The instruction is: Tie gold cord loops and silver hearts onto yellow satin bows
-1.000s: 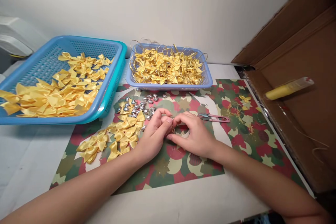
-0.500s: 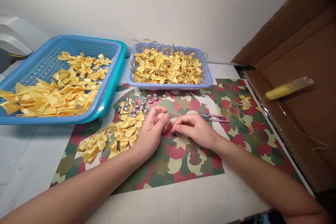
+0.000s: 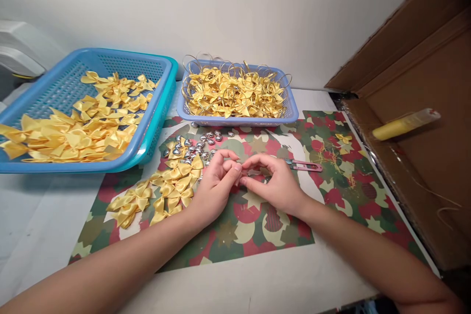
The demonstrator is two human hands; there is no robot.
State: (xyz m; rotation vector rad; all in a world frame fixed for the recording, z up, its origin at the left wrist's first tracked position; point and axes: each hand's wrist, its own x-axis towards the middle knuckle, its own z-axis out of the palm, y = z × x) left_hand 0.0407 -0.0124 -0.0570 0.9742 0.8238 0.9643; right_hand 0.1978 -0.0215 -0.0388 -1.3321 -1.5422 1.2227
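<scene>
The left hand point(image 3: 215, 190) and right hand point(image 3: 276, 185) meet, fingertips pinched, at the patterned mat's point(image 3: 333, 196) middle beside yellow bows point(image 3: 175, 182); what they pinch is unclear.

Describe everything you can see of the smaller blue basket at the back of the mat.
The smaller basket is pale blue plastic, rectangular and shallow, with slotted walls and a flared rim. It sits upright, its front edge on the patterned mat, by the wall, right of the larger basket. Yellow bows with gold loops heap above its rim. Neither the left hand nor the right hand touches it.
</scene>
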